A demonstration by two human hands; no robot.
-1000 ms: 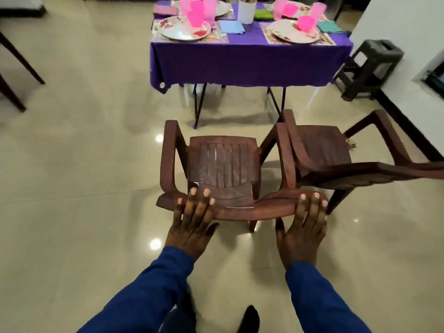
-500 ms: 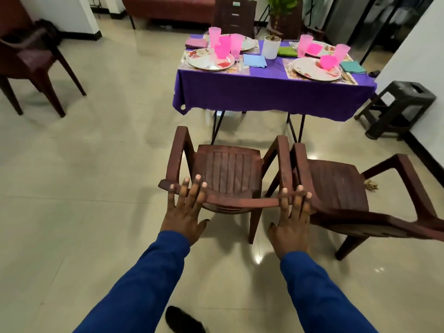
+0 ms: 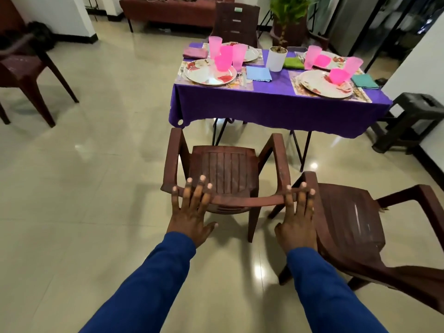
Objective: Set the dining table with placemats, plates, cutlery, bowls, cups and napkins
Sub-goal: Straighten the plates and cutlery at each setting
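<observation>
- Both hands were flat and spread, palms down, with no object held in them.
- The left hand (image 3: 192, 210) lay with its fingers over the left end of the top rail of the near chair (image 3: 224, 169).
- The right hand (image 3: 298, 217) lay with its fingers over the right end of the same rail, just beside the second chair (image 3: 353, 224).
- Both sleeves were blue.
- The near chair stood on the floor (image 3: 84, 188), with its seat facing the table (image 3: 276, 106), near it but not under it.
- The second chair stood at the right, turned at an angle, its armrest touching or almost touching the near chair; I could not tell which.
- The table was far from the hands, covered with a purple cloth.
- On its near left side a plate (image 3: 210, 73) lay on a placemat (image 3: 248, 85), with a pink bowl (image 3: 222, 62) on the plate.
- Pink cups (image 3: 237, 56) stood just behind this plate.
- A blue napkin (image 3: 258, 73) lay right of that plate, with cutlery (image 3: 242, 78) between them.
- On the near right side a second plate (image 3: 324, 85) carried a second pink bowl (image 3: 338, 75), and a teal napkin (image 3: 364, 81) lay right of it.
- A white pot (image 3: 277, 58) stood in the middle of the table.
- Two more place settings were on the far side, partly hidden.
- A third chair (image 3: 236, 22) stood behind the table, and a dark stool (image 3: 413, 116) stood at the right by the wall.
</observation>
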